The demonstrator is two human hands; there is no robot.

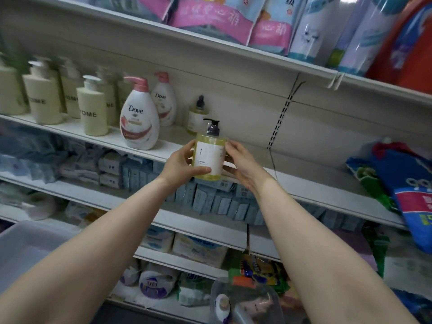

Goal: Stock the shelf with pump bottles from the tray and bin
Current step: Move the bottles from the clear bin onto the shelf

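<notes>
A clear yellow pump bottle (210, 152) with a white label and black pump stands at the front edge of the white shelf (311, 183), upright. My left hand (181, 163) grips its left side and my right hand (238, 162) its right side. Behind it on the shelf stands a like yellow bottle (196, 116). To the left are two white Dove bottles (139, 120) with pink pumps and several cream pump bottles (92, 108). A clear bin (259, 300) at the bottom holds a white bottle (222, 306).
A grey translucent tray (28, 244) sits at the lower left. Bagged goods (406, 183) lie on the shelf's right end. Pink and blue packs (217, 17) fill the shelf above; boxes and packets fill the shelves below. Bare shelf lies right of my hands.
</notes>
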